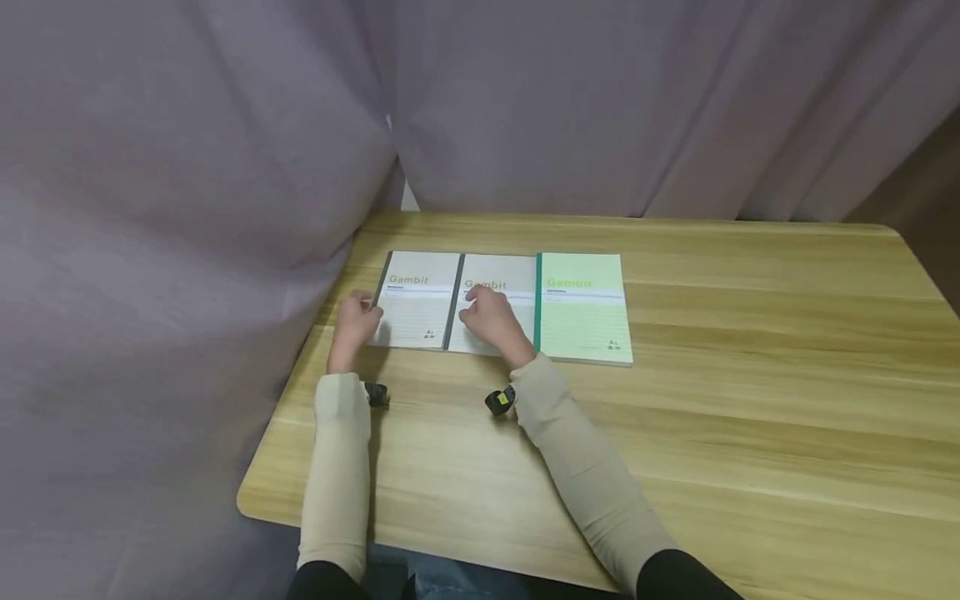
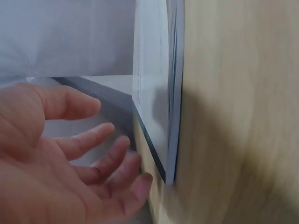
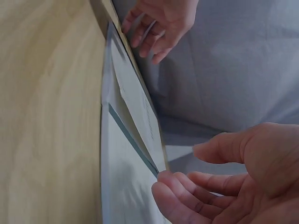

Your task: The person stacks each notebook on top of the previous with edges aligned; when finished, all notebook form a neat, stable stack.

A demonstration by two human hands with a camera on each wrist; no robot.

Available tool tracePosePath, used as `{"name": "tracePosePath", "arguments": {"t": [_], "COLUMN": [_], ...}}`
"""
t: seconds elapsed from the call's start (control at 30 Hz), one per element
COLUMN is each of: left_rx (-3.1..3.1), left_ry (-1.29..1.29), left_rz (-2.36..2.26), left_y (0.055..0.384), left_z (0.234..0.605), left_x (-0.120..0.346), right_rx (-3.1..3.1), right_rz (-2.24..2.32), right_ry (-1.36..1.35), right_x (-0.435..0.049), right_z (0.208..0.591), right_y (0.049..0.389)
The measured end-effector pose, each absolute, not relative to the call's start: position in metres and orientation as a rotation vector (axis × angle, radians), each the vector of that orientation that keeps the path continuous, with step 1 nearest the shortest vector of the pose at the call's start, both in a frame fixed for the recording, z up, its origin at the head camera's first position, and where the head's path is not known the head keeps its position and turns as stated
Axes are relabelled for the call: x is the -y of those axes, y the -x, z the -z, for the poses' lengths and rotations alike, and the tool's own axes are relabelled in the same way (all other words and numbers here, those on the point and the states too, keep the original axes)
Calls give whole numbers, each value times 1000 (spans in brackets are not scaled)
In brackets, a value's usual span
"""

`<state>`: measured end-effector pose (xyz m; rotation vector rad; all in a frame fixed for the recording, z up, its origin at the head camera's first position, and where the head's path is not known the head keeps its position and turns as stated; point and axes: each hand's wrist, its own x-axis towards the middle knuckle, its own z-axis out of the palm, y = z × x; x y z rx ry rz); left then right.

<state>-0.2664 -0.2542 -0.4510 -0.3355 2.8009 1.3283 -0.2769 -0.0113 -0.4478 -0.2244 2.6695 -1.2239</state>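
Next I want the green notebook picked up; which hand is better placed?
Probably the right hand: it is over the middle notebook, nearer the green notebook; the left hand is by the outer edge of the leftmost notebook.

The head view looks forward and down over the surface [image 1: 750, 375] from farther off, while both wrist views look low and close along it, sharing the left grip [image 2: 56, 168] and leftmost notebook [image 1: 412, 321].

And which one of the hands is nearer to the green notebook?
The right. The right hand is over the middle notebook, just left of the green notebook; the left hand is farther off, by the leftmost notebook's left edge.
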Motion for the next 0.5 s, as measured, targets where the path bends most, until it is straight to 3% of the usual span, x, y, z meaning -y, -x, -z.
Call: {"name": "tracePosePath", "arguments": {"t": [0.5], "left_rx": [-2790], "left_ry": [355], "left_rz": [-1247], "left_y": [252], "left_z": [457], "left_x": [260], "right_rx": [-2639], "right_rz": [1051], "right_ry": [383], "right_x": [36], "right_z": [456], "right_y": [267]}}
